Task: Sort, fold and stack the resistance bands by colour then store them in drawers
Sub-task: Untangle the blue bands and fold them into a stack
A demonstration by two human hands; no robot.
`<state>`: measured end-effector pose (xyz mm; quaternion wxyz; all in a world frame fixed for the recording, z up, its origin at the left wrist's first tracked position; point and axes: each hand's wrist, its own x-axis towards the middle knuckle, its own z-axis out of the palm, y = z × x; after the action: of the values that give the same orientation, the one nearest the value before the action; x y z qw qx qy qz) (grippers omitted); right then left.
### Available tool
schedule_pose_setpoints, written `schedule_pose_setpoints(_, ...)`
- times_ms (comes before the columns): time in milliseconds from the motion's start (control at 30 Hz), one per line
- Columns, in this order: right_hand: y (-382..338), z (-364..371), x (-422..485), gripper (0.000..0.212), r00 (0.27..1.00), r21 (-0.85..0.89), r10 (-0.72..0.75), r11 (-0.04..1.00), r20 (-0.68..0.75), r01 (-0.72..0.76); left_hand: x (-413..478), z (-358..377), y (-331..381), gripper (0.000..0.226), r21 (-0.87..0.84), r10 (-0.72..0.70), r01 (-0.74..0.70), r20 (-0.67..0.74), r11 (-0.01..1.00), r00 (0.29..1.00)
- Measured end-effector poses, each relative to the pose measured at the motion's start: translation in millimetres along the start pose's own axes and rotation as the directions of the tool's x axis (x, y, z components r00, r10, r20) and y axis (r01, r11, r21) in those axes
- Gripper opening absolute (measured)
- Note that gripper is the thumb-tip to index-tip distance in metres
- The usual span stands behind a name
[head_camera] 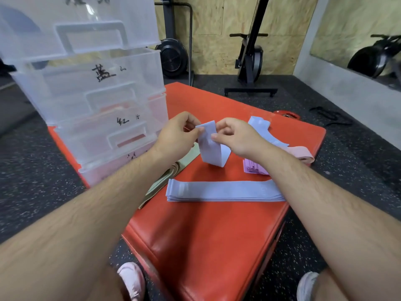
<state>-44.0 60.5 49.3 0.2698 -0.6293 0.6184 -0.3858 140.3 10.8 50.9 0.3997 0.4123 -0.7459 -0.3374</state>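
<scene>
While both hands hover over the middle of the red mat [206, 235], they've got one light-blue band [211, 148] between them. L hand [178, 131] has its fingers curled, thumb & fingertips pinching the band's upper end; R hand [234, 137] pinches the opposite edge w/ thumb & forefinger, other fingers tucked in. The band droops in a loop, its bottom bend low by the mat, can't tell if touching.

Nearer the front edge lies a flat stack of light-blue bands [223, 191], set crosswise. The green bands [171, 172] run along the L edge, partly under the L forearm. A lilac stack [253, 168] peeks out beside the R forearm. By the R edge there's a pink band [301, 154], w/ loose light-blue bands [262, 129] just behind it.

The clear plastic drawer unit [97, 94] sits on the far-L corner, hand-lettered labels on the fronts. A red weight plate [286, 115] lies off the far edge.
</scene>
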Motion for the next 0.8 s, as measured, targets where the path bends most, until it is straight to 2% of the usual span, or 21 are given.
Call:
schedule_pose_setpoints(200, -11, 10, -3, 0.012, 0.996, -0.067, -0.084, 0.994, 0.021, 0.085, -5, -9, 8, 0.01, 0.008, 0.037, -0.038, 0.097, 0.999, 0.995)
schedule_pose_setpoints(267, -13, 13, -5, 0.006, 0.996, -0.025, -0.081, 0.996, 0.041, 0.082, -4, -9, 9, 0.008, 0.031, 0.055, -0.058, 0.082, 0.998, 0.995)
schedule_pose_setpoints(333, -9, 15, -5, 0.011, 0.995, 0.026, -0.053, 0.998, 0.087, 0.051, -4, -9, 9, 0.009, 0.054, 0.081, -0.084, 0.058, 0.995, 0.995)
schedule_pose_setpoints(467, 1, 14, -10, 0.026, 0.993, -0.168, -0.028, 0.985, 0.118, 0.048, -6, -16, 14, 0.01, 0.005, 0.072, -0.072, -0.02, 0.997, 0.997)
schedule_pose_setpoints(600, 11, -2, -14, 0.011, 0.993, -0.305, 0.033, 0.952, 0.115, 0.004, -5, -33, 15, 0.011, -0.044, 0.024, -0.031, -0.148, 0.999, 0.989)
schedule_pose_setpoints(700, 14, -23, -18, 0.017, 0.992, -0.403, 0.051, 0.915, 0.113, -0.001, -7, -45, 14, 0.012, -0.108, -0.029, 0.002, -0.248, 0.994, 0.968)
schedule_pose_setpoints(800, 15, -47, -25, 0.013, 0.996, -0.478, 0.068, 0.878, 0.063, -0.03, -11, -52, 11, 0.009, -0.146, -0.077, 0.038, -0.275, 0.989, 0.958)
